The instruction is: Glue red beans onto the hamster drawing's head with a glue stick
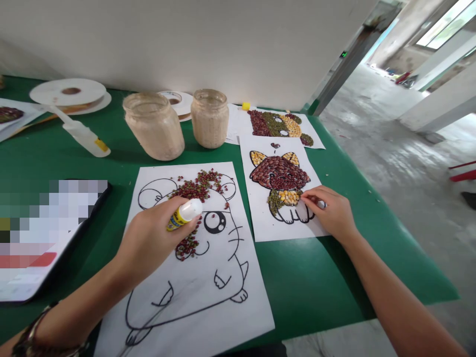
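My left hand [152, 240] is closed around a small glue bottle [185, 214] with a yellow label and white cap, held over a hamster line drawing [193, 277] partly covered with red beans [199, 184]. My right hand [330, 210] rests on a second sheet [282, 191], a cat picture filled with brown beans and corn. Its fingers are pinched on the paper beside something small and white that I cannot make out.
Two glass jars [154, 126] [210, 118] of pale grains stand behind the drawings. A third bean picture [280, 125] lies further back. A tablet [44, 238] sits at the left, tape rolls [69, 92] and another glue bottle [84, 136] beyond. The green table's edge [409, 258] drops to concrete floor on the right.
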Demonstrator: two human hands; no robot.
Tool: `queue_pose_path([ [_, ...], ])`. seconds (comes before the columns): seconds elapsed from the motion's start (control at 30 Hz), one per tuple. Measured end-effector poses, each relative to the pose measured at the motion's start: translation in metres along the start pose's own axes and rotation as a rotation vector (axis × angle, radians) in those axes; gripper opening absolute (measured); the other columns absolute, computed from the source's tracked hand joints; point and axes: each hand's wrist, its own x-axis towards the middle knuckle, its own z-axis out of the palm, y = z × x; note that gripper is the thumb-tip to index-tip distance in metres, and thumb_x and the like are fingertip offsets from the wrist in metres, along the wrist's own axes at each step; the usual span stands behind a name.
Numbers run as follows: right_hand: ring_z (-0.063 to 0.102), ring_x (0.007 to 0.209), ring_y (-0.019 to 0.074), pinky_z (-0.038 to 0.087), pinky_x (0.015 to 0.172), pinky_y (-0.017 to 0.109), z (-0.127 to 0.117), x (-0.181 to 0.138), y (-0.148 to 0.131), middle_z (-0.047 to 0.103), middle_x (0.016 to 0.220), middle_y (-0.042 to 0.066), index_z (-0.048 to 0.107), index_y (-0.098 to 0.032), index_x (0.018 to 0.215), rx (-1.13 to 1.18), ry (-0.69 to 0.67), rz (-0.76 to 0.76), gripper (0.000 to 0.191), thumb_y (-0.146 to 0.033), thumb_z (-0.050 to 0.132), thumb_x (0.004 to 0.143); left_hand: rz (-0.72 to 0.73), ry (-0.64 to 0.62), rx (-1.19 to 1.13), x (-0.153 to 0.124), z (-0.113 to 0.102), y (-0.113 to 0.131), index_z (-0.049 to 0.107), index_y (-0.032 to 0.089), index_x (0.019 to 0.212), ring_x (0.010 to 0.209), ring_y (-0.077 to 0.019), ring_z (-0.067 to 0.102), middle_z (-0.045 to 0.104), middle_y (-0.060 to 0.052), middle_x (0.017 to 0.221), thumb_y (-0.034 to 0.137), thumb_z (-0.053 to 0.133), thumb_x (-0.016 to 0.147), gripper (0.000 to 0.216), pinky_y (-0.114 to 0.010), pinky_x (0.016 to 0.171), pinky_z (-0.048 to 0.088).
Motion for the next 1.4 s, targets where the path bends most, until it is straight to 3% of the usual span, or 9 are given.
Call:
queue_pose_path([
  [0.33,0.058,0.064,0.0150,0.046,0.059,0.027,-0.004,-0.003,0.000,0.063,0.070,0.004,0.057,-0.019,0.068,-0.055,0.014,-0.065,0.013,-0.022,0.048,0.077,-0.018,0.002,-0.007,0.000,-0.001,0.001,0.052,0.020,0.072,0.046,-0.0107,0.048,0.052,0.004,0.052,0.039,0.045,0.072,0.021,-0.021,0.043,0.033],
  [0.63,0.057,0.054,0.0126,0.044,0.051,0.024,-0.010,-0.003,-0.012,0.059,0.063,0.001,0.042,-0.020,0.074,0.053,0.060,0.155,0.007,-0.022,0.038,0.080,0.005,-0.004,-0.017,-0.001,-0.004,0.000,0.053,0.018,0.073,0.050,-0.0119,0.050,0.055,0.002,0.055,0.040,0.044,0.073,0.023,-0.021,0.045,0.034],
  [0.87,0.052,0.053,0.0100,0.039,0.051,0.021,-0.011,0.023,-0.067,0.056,0.061,0.000,0.045,-0.019,0.070,0.122,-0.074,-0.100,0.021,-0.022,0.030,0.085,0.008,0.012,-0.012,0.000,-0.005,-0.003,0.056,0.017,0.081,0.053,-0.0123,0.051,0.057,0.000,0.059,0.038,0.043,0.074,0.026,-0.022,0.048,0.035],
  [1.03,0.048,0.060,0.0107,0.037,0.056,0.022,0.010,0.054,-0.108,0.052,0.066,0.002,0.045,-0.018,0.063,0.227,-0.267,-0.308,0.024,-0.029,0.039,0.083,0.020,0.012,0.008,0.001,-0.008,-0.004,0.058,0.017,0.084,0.056,-0.0132,0.052,0.059,-0.001,0.064,0.037,0.043,0.075,0.026,-0.022,0.048,0.034],
  [1.13,0.048,0.063,0.0097,0.038,0.059,0.022,0.030,0.072,-0.118,0.055,0.076,0.002,0.052,-0.018,0.076,0.271,-0.332,-0.324,0.010,-0.020,0.043,0.081,0.023,0.019,0.020,0.001,-0.008,-0.005,0.058,0.017,0.086,0.055,-0.0134,0.051,0.059,-0.001,0.063,0.037,0.043,0.076,0.027,-0.023,0.048,0.034],
  [1.4,0.051,0.073,0.0134,0.040,0.068,0.026,0.066,0.095,-0.117,0.058,0.081,0.007,0.060,-0.013,0.078,0.212,-0.438,-0.379,0.015,-0.013,0.046,0.077,0.024,0.034,0.017,0.002,-0.008,-0.008,0.058,0.016,0.088,0.055,-0.0135,0.051,0.059,-0.002,0.063,0.036,0.044,0.076,0.027,-0.023,0.048,0.033],
])
